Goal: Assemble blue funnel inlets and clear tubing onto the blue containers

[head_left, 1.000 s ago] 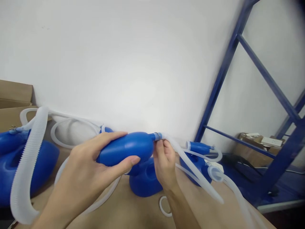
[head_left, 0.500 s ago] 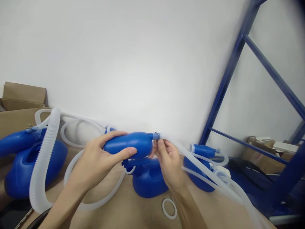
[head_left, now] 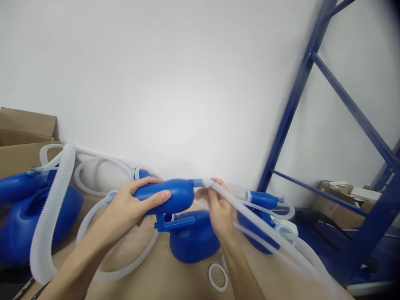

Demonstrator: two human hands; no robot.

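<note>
My left hand (head_left: 134, 202) wraps round a blue plastic bottle-shaped part (head_left: 175, 196), its thumb along the near side. From the part's right end a narrow spout runs into a translucent white hose (head_left: 243, 206). At the hose just right of the spout, my right hand (head_left: 218, 204) pinches a small metal hose clamp (head_left: 213, 182), partly hidden by the fingers. Below the held part stands a blue plastic container (head_left: 193, 243) with a bracket-like handle on top. A white ring (head_left: 218, 277) lies on the brown surface in front of it.
At left, another blue container (head_left: 65, 208) stands behind a thick corrugated hose (head_left: 51, 221). A cardboard box (head_left: 28, 154) sits behind them. To the right are a second blue cylinder (head_left: 262, 199), looped hoses and a blue metal rack (head_left: 287, 121). A white wall rises behind.
My right hand and the clamp have shifted right along the hose, away from the spout. The held blue part sits slightly lower and further left in view, and the camera has turned slightly.
</note>
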